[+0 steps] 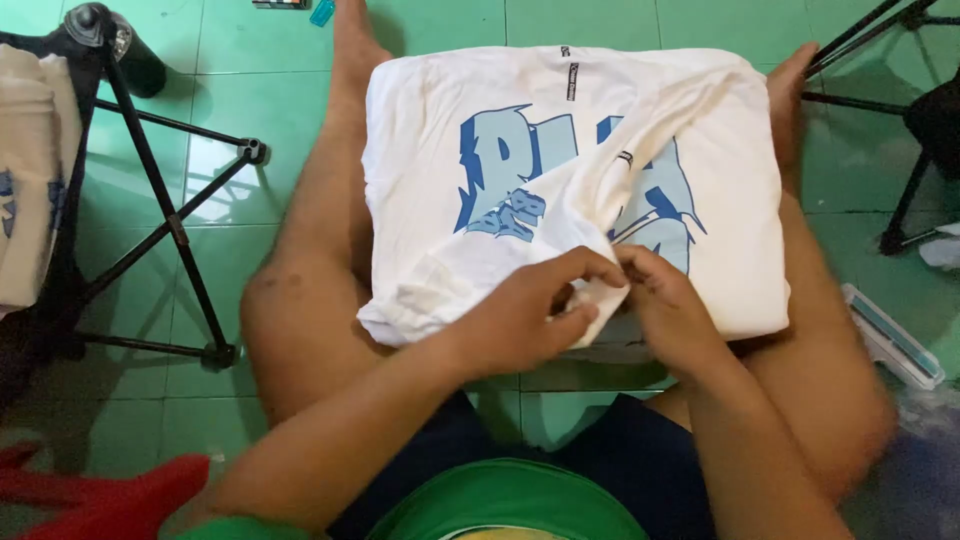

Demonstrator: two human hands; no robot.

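Observation:
A white t-shirt [480,230] with a large blue print lies folded across my bare legs as I sit on the green tiled floor. My left hand [525,310] pinches the shirt's near edge at the middle, fingers closed on the fabric. My right hand [665,305] sits right beside it, its fingers also gripping the same bunched fold of cloth. A sleeve or loose fold runs diagonally across the print toward my hands.
A black folding stand [165,215] holds more white printed cloth [30,170] at the left. Another black tripod [900,120] stands at the right. A long teal-and-white tool [893,335] lies by my right knee. Red fabric [100,495] sits at the bottom left.

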